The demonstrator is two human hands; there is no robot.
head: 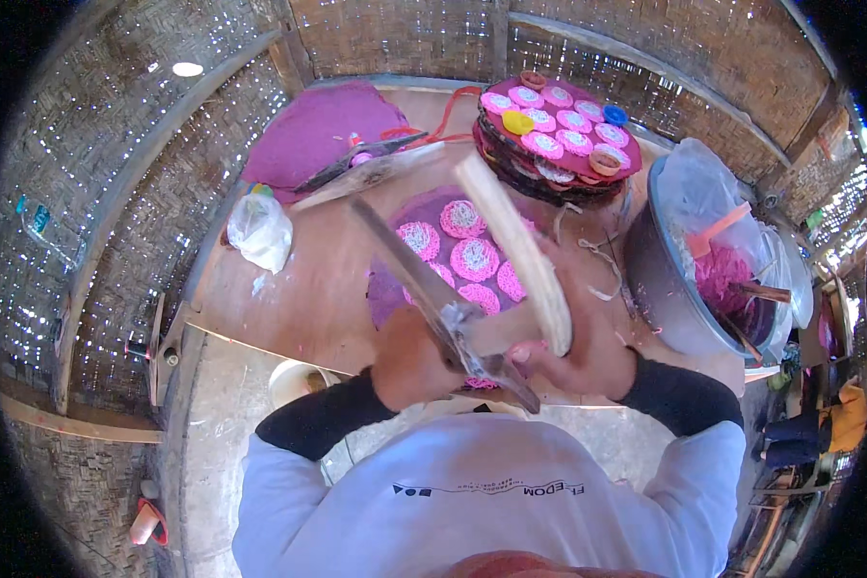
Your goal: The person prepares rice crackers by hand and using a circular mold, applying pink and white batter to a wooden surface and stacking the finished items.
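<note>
My left hand (410, 357) is closed around a dark wooden bar (401, 253) that carries a pale, smeared fitting in its middle. A pale wooden bar (516, 246) slants beside it, and my right hand (589, 347) is wrapped about its lower end, blurred by motion. How the two bars join is hidden by my hands. Beneath them lies a round purple mat (386, 300) bearing several pink coiled strand discs (475, 260), some with whitish centres. Part of the mat is covered by the bars and hands.
At the back right stands a stack of round mats (556, 162) topped with discs and small cups. A large tub (650, 267) holds pink dough and sticks. A purple cloth (318, 137), a wooden stick (368, 177) and a plastic bag (260, 231) lie left. A person (816, 423) is far right.
</note>
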